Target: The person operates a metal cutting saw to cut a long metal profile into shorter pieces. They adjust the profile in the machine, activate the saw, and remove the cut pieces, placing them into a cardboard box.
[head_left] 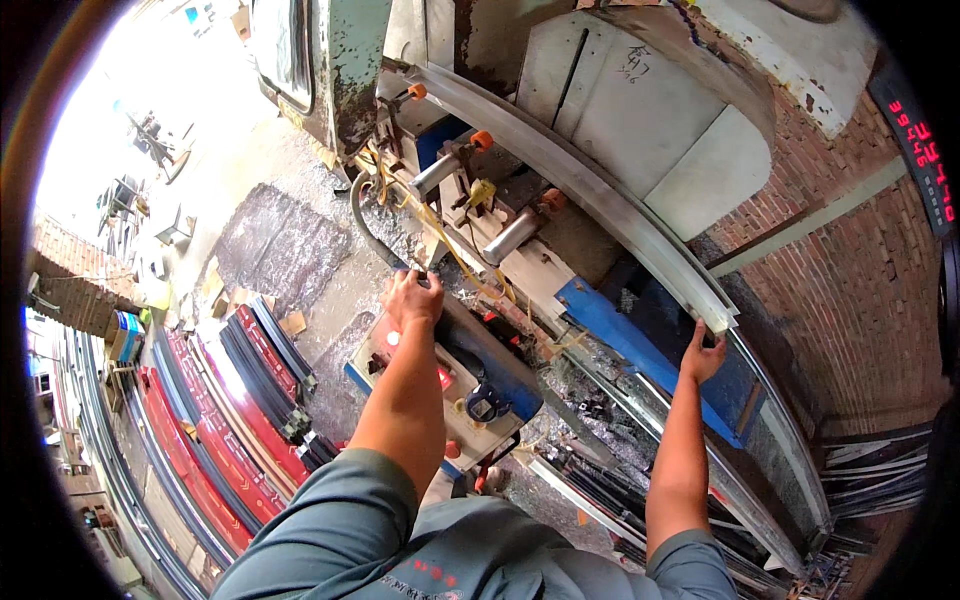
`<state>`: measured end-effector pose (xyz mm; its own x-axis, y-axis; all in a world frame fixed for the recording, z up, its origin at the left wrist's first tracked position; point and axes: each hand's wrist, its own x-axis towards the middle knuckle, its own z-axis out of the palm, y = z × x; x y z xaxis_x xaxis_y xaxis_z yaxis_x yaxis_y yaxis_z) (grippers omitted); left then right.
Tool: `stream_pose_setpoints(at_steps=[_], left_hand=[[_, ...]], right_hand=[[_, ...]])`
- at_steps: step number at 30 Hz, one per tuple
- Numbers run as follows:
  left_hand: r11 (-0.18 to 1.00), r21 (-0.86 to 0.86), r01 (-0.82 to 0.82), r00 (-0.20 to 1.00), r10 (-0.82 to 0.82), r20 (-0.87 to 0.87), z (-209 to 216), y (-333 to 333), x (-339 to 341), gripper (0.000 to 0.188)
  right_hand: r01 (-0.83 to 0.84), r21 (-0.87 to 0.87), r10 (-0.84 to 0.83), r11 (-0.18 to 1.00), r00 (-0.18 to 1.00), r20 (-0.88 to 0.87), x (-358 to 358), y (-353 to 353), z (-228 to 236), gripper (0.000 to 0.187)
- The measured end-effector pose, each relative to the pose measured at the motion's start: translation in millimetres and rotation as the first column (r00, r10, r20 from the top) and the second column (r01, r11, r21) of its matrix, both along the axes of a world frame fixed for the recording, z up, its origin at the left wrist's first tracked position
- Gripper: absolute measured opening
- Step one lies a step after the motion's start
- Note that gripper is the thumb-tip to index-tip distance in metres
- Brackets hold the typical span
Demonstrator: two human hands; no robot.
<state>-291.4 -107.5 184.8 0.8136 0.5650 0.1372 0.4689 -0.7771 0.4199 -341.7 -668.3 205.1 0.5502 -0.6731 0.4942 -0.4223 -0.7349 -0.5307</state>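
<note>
Grey shirt [500, 560] nearest; machine [545, 275] beyond, long metal bar [590, 185] along its right side; small table [490, 434] this side of it; left hand [412, 300] curled above table, can't tell on what; right hand [702, 352] half curled, fingertips at bar's near end, can't tell if gripping; dark round tool [485, 403] on table.

You have room over the blue plate [632, 340] left of your right hand [703, 356], but silver cylinders [512, 237] and a dark hose [372, 243] crowd your left hand [413, 300] ahead.
</note>
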Motion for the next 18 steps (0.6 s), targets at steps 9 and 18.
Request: stream_pose_setpoints(at_steps=[9,18], left_hand=[[1.0,-0.016,0.016,1.0,-0.016,0.009,7,-4,-2,0.037],[1.0,0.012,0.007,1.0,-0.007,-0.016,6,-4,-2,0.037]], right_hand=[[-0.017,-0.038,0.018,0.999,0.999,0.039,0,-3,2,0.084],[0.021,0.001,-0.021,1.0,0.998,-0.059,-3,0,9,0.091]])
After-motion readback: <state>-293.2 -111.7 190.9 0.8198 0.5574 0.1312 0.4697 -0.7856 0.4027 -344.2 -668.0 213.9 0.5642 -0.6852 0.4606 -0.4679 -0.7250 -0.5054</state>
